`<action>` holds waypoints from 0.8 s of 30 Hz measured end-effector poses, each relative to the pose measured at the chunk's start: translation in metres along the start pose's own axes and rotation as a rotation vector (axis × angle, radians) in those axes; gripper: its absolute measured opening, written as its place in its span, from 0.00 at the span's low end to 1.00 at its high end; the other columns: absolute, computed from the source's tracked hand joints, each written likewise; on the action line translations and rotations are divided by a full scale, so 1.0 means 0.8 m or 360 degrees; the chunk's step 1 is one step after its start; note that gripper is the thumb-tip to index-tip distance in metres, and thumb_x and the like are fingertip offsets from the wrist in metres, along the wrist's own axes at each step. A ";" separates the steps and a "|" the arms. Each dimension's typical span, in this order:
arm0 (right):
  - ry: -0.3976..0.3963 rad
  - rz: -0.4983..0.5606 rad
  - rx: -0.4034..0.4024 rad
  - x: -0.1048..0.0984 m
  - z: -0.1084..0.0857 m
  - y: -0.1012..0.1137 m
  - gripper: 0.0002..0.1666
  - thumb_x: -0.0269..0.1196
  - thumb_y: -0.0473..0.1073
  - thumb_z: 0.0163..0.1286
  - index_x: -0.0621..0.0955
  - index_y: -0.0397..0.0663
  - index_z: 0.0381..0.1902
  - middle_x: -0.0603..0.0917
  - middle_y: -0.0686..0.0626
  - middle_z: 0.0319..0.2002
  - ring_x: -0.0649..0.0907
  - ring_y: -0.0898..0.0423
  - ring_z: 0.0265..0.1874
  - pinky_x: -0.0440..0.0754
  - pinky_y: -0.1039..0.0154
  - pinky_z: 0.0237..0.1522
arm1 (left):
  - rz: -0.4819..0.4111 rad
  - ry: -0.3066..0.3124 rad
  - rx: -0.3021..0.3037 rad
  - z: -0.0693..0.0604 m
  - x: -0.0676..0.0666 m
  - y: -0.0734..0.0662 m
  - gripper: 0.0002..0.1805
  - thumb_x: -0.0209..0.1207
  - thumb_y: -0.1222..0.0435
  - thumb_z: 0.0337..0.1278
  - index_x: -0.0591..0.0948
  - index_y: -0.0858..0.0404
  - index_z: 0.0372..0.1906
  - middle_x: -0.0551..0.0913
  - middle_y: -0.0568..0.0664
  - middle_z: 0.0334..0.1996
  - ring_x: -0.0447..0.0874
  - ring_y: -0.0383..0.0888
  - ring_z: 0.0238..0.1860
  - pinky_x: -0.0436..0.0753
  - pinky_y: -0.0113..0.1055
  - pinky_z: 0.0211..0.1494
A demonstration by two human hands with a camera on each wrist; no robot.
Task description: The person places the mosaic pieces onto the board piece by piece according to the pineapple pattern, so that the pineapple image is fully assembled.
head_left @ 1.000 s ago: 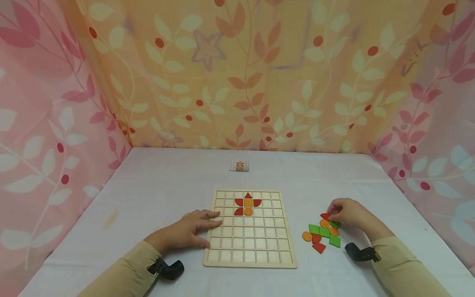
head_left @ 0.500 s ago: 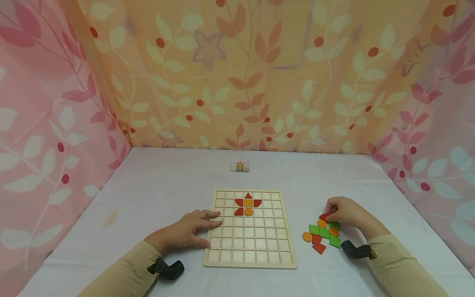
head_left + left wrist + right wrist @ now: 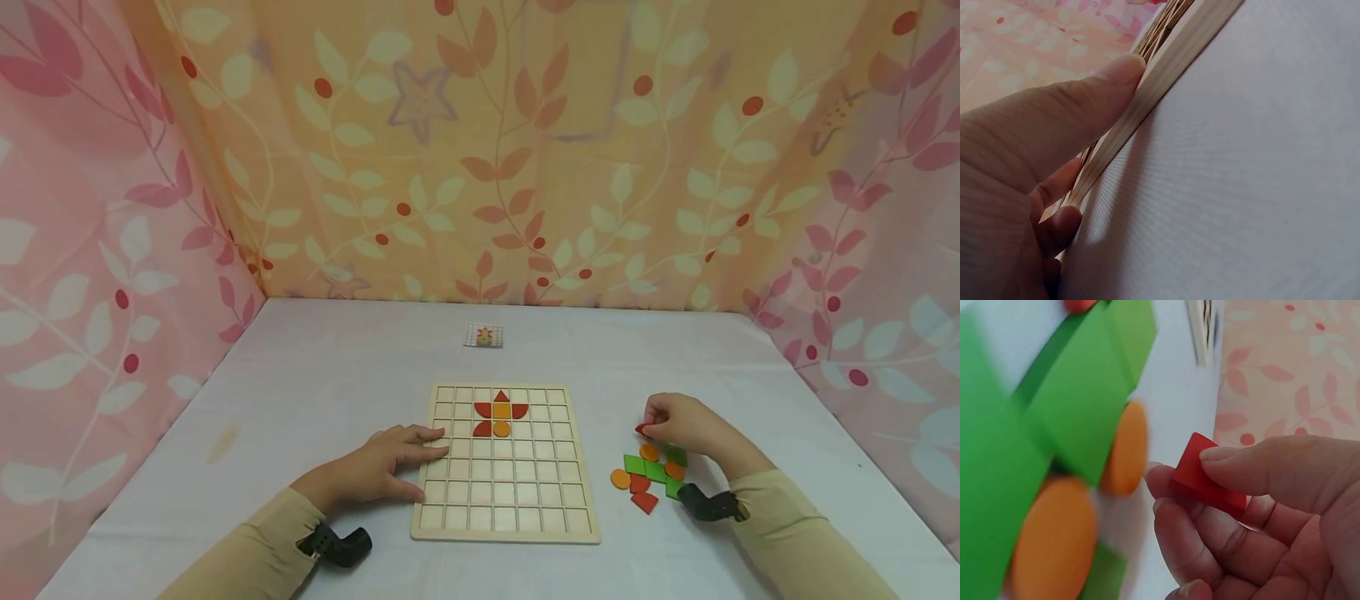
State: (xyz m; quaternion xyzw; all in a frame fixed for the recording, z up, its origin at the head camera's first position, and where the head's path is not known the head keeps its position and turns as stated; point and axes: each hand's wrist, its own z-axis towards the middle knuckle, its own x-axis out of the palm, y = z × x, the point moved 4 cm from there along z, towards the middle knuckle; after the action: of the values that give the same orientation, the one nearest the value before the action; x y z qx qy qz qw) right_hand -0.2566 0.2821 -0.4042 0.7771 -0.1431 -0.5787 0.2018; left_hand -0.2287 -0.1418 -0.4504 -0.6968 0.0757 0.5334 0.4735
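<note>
My right hand (image 3: pixel 681 423) pinches a red tile (image 3: pixel 1200 475) between thumb and fingers, just beyond the loose tiles. The tile looks like a quarter-circle piece, though the thumb covers part of it. My left hand (image 3: pixel 384 467) lies at the left edge of the wooden grid board (image 3: pixel 517 492), fingers stretched onto its rim. In the left wrist view the thumb (image 3: pixel 1097 94) touches the board's edge. On the board, several red tiles, an orange square (image 3: pixel 501 410) and an orange disc (image 3: pixel 502 429) form a figure near the top.
Loose tiles lie right of the board: green squares (image 3: pixel 655 472), orange discs (image 3: pixel 620 478) and red pieces (image 3: pixel 645 502). A small pattern card (image 3: pixel 484 335) lies behind the board on the white tablecloth (image 3: pixel 315 358). Patterned curtains (image 3: pixel 480 167) enclose the back and sides.
My right hand has lifted the red tile off the loose tiles and moved slightly left and away from me. The left hand and the board have stayed put.
</note>
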 end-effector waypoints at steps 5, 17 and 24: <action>-0.0017 0.0023 -0.0052 0.005 0.008 0.016 0.06 0.64 0.38 0.57 0.75 0.47 0.27 0.75 0.51 0.23 0.72 0.54 0.24 0.72 0.62 0.27 | -0.0014 -0.0006 0.0005 0.000 -0.001 -0.001 0.37 0.60 0.40 0.44 0.69 0.45 0.64 0.59 0.42 0.68 0.55 0.49 0.66 0.54 0.56 0.58; -0.0041 0.0026 -0.0143 0.024 0.026 0.054 0.08 0.65 0.39 0.56 0.74 0.49 0.24 0.76 0.53 0.22 0.72 0.55 0.25 0.69 0.62 0.27 | -0.0014 -0.0012 0.0005 -0.002 -0.002 -0.003 0.37 0.61 0.42 0.44 0.69 0.46 0.63 0.60 0.43 0.67 0.56 0.49 0.65 0.55 0.54 0.58; -0.0052 0.0066 -0.0303 0.035 0.031 0.081 0.09 0.66 0.37 0.55 0.74 0.50 0.24 0.76 0.54 0.22 0.72 0.56 0.26 0.67 0.62 0.30 | -0.0016 -0.0017 0.0005 -0.002 -0.003 -0.005 0.37 0.61 0.42 0.44 0.69 0.46 0.63 0.60 0.43 0.67 0.56 0.49 0.65 0.55 0.54 0.58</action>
State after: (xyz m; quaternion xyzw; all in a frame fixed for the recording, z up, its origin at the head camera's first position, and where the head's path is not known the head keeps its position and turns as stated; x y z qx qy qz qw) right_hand -0.2717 0.2090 -0.4032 0.7418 -0.1069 -0.5980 0.2842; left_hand -0.2265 -0.1418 -0.4464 -0.6936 0.0704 0.5346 0.4777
